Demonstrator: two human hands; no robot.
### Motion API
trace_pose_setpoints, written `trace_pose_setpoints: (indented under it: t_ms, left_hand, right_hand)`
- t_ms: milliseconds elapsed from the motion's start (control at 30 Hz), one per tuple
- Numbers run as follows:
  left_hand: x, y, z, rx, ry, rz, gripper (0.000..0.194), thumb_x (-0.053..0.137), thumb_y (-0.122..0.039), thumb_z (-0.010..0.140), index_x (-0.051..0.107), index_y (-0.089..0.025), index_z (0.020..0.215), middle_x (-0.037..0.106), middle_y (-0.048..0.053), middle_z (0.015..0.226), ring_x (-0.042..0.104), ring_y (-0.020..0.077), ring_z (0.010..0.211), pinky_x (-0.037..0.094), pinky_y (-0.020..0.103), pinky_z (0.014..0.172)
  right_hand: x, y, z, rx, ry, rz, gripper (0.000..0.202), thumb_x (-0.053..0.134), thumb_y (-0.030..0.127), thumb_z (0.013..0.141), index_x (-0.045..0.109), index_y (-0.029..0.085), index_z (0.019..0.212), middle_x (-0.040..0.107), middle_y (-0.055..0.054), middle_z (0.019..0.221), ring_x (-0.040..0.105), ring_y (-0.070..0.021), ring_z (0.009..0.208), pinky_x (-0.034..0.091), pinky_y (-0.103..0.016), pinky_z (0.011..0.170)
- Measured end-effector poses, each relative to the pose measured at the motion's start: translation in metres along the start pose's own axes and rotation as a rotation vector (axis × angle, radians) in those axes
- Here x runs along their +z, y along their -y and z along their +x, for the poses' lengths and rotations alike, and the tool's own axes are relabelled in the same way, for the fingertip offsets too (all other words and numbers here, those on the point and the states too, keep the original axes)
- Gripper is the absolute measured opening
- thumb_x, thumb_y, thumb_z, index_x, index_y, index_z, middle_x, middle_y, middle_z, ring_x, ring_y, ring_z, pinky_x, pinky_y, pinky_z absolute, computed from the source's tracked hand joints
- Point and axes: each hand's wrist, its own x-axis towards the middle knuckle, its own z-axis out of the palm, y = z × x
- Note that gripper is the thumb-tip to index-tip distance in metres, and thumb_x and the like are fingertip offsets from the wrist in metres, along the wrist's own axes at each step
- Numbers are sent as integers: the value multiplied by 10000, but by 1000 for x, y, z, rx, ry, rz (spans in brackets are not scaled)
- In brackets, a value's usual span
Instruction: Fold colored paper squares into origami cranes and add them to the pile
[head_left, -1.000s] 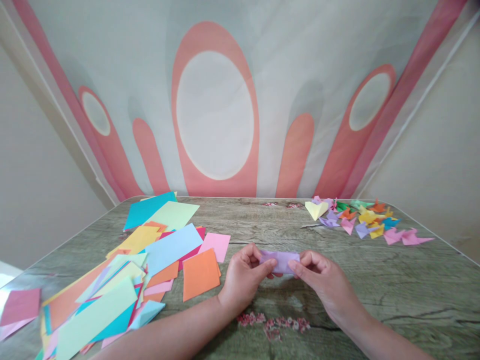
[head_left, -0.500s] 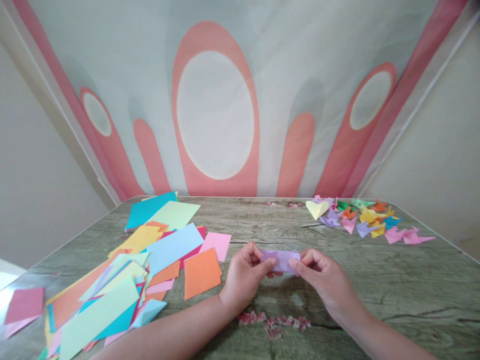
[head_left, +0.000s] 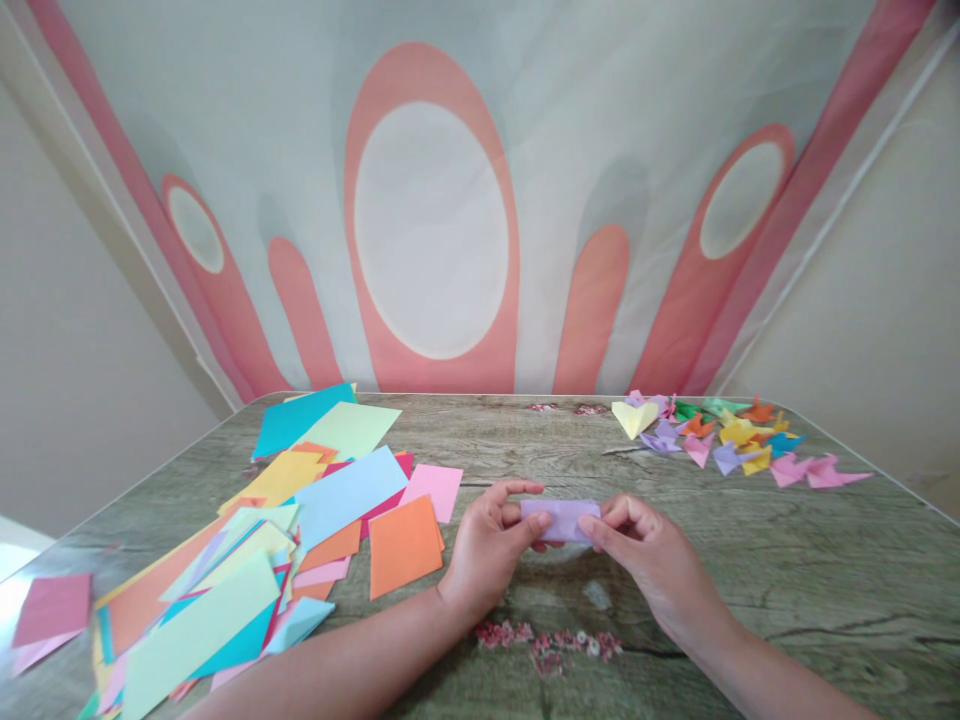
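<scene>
A purple piece of origami paper (head_left: 568, 521), folded into a narrow strip, is held level above the table between both hands. My left hand (head_left: 491, 545) pinches its left end with the thumb in front, while the index finger stretches out above the strip. At the right end, my right hand (head_left: 645, 550) grips the paper between thumb and bent fingers. Some fingertips are hidden behind the strip.
Loose coloured sheets (head_left: 199, 620) spread over the left side of the wooden table (head_left: 525, 440), with orange squares (head_left: 406, 547) close to my left forearm. Several folded paper figures (head_left: 739, 430) and a yellow paper heart (head_left: 634, 417) lie at the back right.
My left index finger has lifted off the strip and straightened above it. The purple paper and my right hand have hardly moved.
</scene>
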Motion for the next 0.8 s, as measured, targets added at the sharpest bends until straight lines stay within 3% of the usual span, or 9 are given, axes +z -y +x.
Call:
trace_pose_setpoints:
  t_ms: [300, 400, 567, 800]
  left_hand:
    - [-1, 6, 3, -9, 16, -5, 334, 711, -327, 739, 582, -117, 965, 678, 25, 645, 652, 155, 595, 490, 238, 584]
    - [-2, 8, 4, -7, 21, 8, 320, 698, -330, 752, 581, -120, 964, 685, 35, 673, 658, 162, 611, 493, 246, 591]
    - [-2, 11, 3, -2, 27, 30, 306, 686, -320, 765, 578, -123, 973, 687, 38, 673, 655, 161, 616, 487, 245, 594]
    - [-3, 13, 3, -1, 23, 66, 295, 678, -322, 772, 585, -133, 979, 682, 27, 667, 648, 154, 623, 474, 235, 597]
  right_hand:
    - [1, -2, 1, 26, 10, 74, 313, 674, 437, 783, 501, 191, 695, 546, 31, 623, 484, -123, 608, 363, -242, 597]
    - [3, 0, 2, 36, 30, 162, 291, 692, 415, 770, 516, 199, 854, 539, 52, 634, 505, -119, 602, 375, -234, 596]
    - [3, -1, 3, 19, 48, 170, 445, 669, 386, 795, 490, 196, 1155, 501, 68, 643, 519, -121, 616, 387, -235, 615]
    - [0, -8, 4, 42, 53, 39, 423, 662, 416, 784, 564, 184, 1124, 494, 49, 688, 498, -124, 635, 379, -238, 602]
